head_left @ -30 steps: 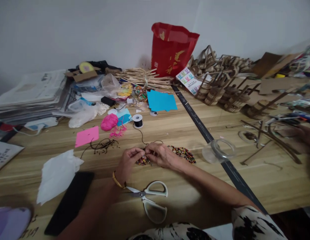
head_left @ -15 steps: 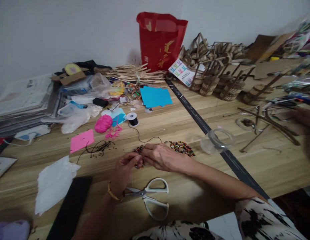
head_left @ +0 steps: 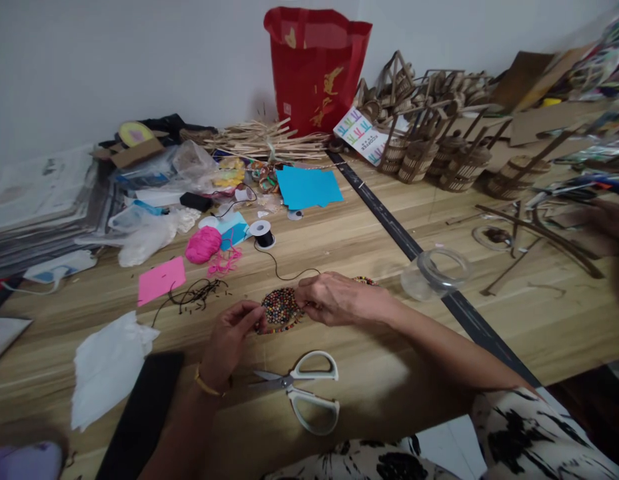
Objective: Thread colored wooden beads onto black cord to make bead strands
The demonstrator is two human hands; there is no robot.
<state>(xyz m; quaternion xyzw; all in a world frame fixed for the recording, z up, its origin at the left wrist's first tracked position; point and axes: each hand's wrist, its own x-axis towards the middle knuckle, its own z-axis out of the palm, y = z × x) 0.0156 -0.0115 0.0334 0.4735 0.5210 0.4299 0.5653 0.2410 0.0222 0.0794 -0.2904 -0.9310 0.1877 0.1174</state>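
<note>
A flat patch of small multicoloured beads [head_left: 280,307] lies on the table between my hands, with a strand of beads curving along its near edge. My left hand [head_left: 234,333] pinches the left edge of this beadwork between thumb and fingertips. At the opposite side my right hand [head_left: 339,300] is closed, its curled fingers at the beadwork's right edge; the fingertips are partly hidden. More strung beads [head_left: 364,281] show behind the right hand. Open scissors with white handles [head_left: 314,390] lie just in front of me. A spool of black cord [head_left: 262,235] stands beyond, its cord trailing toward my right hand.
Pink yarn [head_left: 203,245], a pink card [head_left: 162,280] and black cord scraps [head_left: 199,293] lie to the left. A clear tape roll [head_left: 443,270] sits right. Small wooden buckets [head_left: 459,167] and a red bag [head_left: 316,73] stand behind. Another person's hand [head_left: 606,223] is at far right.
My hands have drawn apart, left hand toward the left and right hand slightly right and up. The bead patch now shows spread between them. The view has shifted a little.
</note>
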